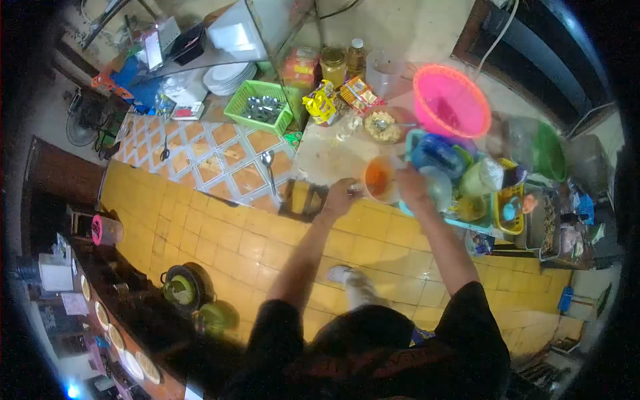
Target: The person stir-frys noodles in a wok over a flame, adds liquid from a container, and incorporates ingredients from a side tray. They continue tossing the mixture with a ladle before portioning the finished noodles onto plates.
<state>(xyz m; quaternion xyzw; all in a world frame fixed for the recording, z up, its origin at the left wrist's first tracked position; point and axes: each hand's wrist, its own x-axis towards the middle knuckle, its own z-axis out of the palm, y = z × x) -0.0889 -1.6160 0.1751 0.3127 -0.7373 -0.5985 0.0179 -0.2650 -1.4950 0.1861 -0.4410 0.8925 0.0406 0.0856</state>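
While the left hand (343, 198) and right hand (412, 188) are flanking, apart, a bowl of something orange (379, 180) by the surface's near edge (319, 163), grips blurring beyond telling, they are apparently steadying it; the next move is probably calling for keeping it level.

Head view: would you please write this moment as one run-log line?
left hand: at container | right hand: at container, opposite side | contents: orange

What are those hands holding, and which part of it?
A see-through container with orange contents, held by opposite sides: left hand on the left, right hand on the right. Blur hides the exact grip.
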